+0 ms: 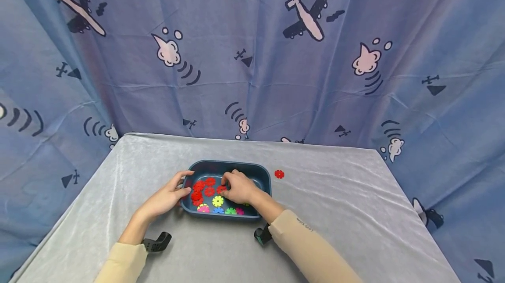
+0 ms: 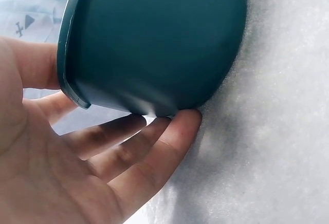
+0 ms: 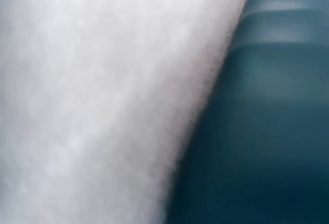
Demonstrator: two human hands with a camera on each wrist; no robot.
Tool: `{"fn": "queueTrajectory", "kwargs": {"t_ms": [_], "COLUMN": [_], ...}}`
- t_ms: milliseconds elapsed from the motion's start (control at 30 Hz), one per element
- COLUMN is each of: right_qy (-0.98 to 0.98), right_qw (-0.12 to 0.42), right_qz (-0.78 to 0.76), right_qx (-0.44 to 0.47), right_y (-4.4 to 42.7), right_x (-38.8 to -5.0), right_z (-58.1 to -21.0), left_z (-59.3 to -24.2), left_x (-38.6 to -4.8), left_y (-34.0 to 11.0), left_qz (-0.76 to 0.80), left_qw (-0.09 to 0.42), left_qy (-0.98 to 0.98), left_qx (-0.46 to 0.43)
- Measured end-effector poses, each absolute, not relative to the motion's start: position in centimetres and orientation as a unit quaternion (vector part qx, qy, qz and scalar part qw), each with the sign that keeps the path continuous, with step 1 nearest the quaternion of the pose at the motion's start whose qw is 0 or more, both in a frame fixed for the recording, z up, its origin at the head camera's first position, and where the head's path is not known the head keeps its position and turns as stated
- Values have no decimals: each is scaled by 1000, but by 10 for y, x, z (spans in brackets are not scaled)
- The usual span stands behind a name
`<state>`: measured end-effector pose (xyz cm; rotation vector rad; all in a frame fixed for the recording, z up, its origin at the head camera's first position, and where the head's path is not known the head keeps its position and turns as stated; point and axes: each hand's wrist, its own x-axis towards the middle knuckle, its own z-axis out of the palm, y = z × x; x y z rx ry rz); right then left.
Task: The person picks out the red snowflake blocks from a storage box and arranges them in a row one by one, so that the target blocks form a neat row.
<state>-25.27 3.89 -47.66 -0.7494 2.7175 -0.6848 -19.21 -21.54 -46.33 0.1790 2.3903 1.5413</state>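
A dark teal plastic tub [image 1: 221,216] sits on the cloth with several red slotted plastic discs [image 1: 196,196] piled in its left part. Near its front wall lie a yellow disc [image 1: 218,201], a blue one [image 1: 218,210], a green one [image 1: 230,211] and pink ones. My left hand [image 1: 167,197] holds the tub's left end; in the left wrist view, fingers touch the outer wall [image 2: 154,39] and a digit reaches over the rim. Inside the tub, my right hand [image 1: 238,188] has its fingertips curled down at a red disc [image 1: 221,190], partly hidden. The right wrist view shows no hand.
One red disc [image 1: 279,173] lies on the cloth beyond the tub's right end. The grey-white cloth [image 1: 335,199] is wrinkled on the right. A blue curtain [image 1: 221,77] with printed planes hangs behind and at both sides.
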Motion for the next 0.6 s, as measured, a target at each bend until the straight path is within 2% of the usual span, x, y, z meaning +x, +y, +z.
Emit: {"fn": "queueTrajectory", "kwargs": {"t_ms": [600], "right_qy": [926], "right_qw": [126], "right_qz": [-265], "right_qx": [-236], "right_y": [40], "right_x": [-252], "right_z": [-477], "left_z": [-463], "left_x": [-191], "left_y": [-215], "left_qz": [533], "left_qw": [141], "left_qy": [832], "left_qx": [64]}}
